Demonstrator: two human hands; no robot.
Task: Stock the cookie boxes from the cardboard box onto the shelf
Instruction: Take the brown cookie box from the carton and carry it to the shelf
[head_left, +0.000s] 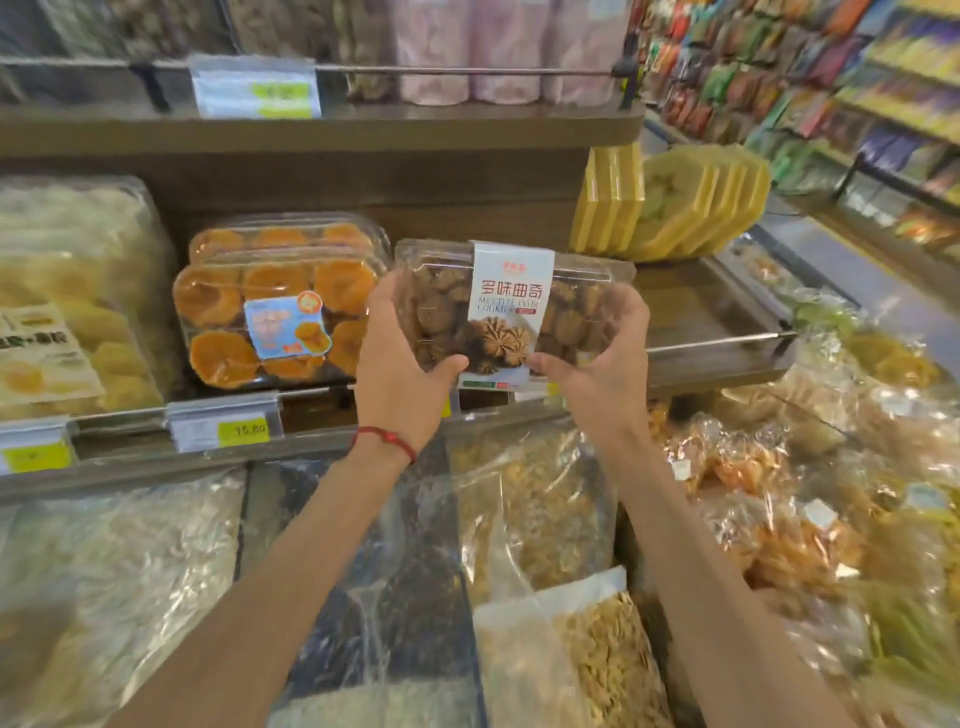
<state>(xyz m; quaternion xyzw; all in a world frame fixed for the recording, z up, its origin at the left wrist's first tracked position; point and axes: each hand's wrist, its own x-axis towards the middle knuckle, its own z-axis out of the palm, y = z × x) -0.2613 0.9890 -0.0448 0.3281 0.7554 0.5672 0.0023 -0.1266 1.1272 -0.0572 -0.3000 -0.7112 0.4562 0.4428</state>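
Note:
A clear plastic cookie box (511, 306) with brown swirl cookies and a white label band is held up in front of the wooden shelf (717, 322). My left hand (402, 358) grips its left end, thumb under the bottom edge. My right hand (597, 358) grips its right end the same way. The box is tilted with its lid facing me, just above the shelf's front rail. The cardboard box is out of view.
Clear boxes of orange cakes (275, 312) sit on the shelf left of the cookie box. Yellow packs (675, 202) lean at the back right. Bare shelf board lies to the right. Bags of loose snacks (530, 519) fill the bins below.

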